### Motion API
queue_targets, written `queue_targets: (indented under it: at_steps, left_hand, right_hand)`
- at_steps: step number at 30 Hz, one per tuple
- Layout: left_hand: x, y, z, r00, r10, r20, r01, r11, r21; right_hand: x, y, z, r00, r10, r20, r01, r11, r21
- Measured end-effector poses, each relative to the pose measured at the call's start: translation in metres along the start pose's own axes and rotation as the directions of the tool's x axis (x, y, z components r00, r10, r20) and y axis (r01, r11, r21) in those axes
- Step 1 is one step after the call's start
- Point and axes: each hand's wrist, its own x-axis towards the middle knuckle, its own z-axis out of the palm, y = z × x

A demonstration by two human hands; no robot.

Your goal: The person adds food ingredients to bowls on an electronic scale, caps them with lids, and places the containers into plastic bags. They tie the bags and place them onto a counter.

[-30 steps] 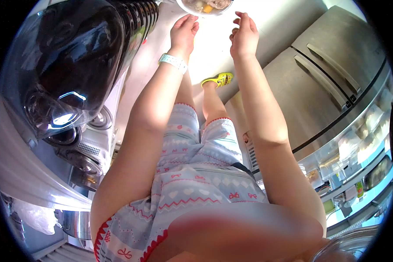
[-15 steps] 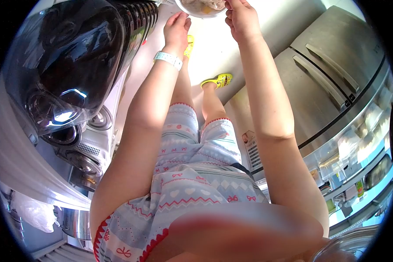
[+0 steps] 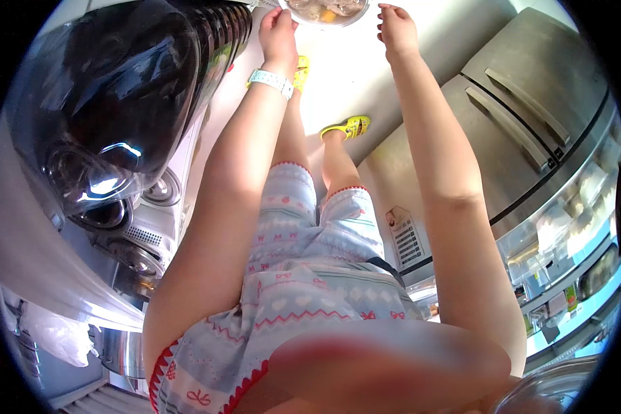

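At the top edge of the view is a round, clear-rimmed bowl (image 3: pixel 332 25) with pale, meat-like pieces and an orange-yellow chunk in it; its far side is cut off. My left hand (image 3: pixel 278 38), with a pale patterned band on the wrist, is at the bowl's left side. Its fingers are closed at the rim, though their exact grip is partly hidden. To the right of the bowl, my right hand (image 3: pixel 399 33) is apart from it, fingers loosely bent and spread, with nothing visible in them.
A stainless-steel fridge (image 3: pixel 455 138) with long handles stands on my right. To my left are a large dark glossy hood (image 3: pixel 110 83) and a stove (image 3: pixel 141 234) beneath. My yellow clogs (image 3: pixel 355 127) are on the pale floor. A clear glass lid or bowl (image 3: pixel 552 390) is at bottom right.
My right hand has let go of the bowl's rim and moved right and slightly down. The bowl has shifted slightly right, and my left hand is now at its left edge.
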Motion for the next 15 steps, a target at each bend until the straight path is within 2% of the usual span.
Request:
queue_targets:
  at_steps: [1, 2, 6, 11, 12, 14, 15]
  left_hand:
    - [0.012, -0.011, -0.006, 1.0, 0.021, -0.009, -0.021, 0.998, -0.052]
    - [0.024, -0.016, -0.018, 0.986, 0.062, 0.157, -0.066, 0.998, 0.019]
    - [0.02, -0.003, -0.01, 0.992, 0.039, 0.118, -0.038, 0.999, -0.009]
    - [0.018, 0.005, 0.0, 0.996, 0.085, 0.032, -0.09, 0.963, 0.255]
    - [0.023, 0.004, -0.002, 0.996, 0.085, 0.033, -0.09, 0.963, 0.254]
    - [0.036, 0.0, -0.008, 0.993, 0.099, 0.057, -0.113, 0.925, 0.363]
    - [0.034, 0.003, -0.005, 0.993, 0.101, 0.059, -0.115, 0.925, 0.363]
  right_hand:
    - [0.006, 0.003, 0.005, 1.0, 0.001, 0.002, -0.001, 1.0, 0.003]
    - [0.01, 0.009, 0.011, 1.0, -0.031, -0.006, 0.031, 0.999, 0.011]
    - [0.025, 0.007, 0.023, 0.997, -0.077, 0.021, 0.077, 0.997, 0.004]
    - [0.038, 0.005, 0.026, 0.992, -0.115, 0.052, 0.119, 0.988, -0.094]
    - [0.045, 0.009, 0.027, 0.992, -0.116, 0.051, 0.12, 0.988, -0.094]
    - [0.06, 0.021, 0.027, 0.959, -0.268, 0.097, 0.272, 0.962, -0.033]
    - [0.061, 0.021, 0.026, 0.958, -0.27, 0.096, 0.274, 0.961, -0.031]
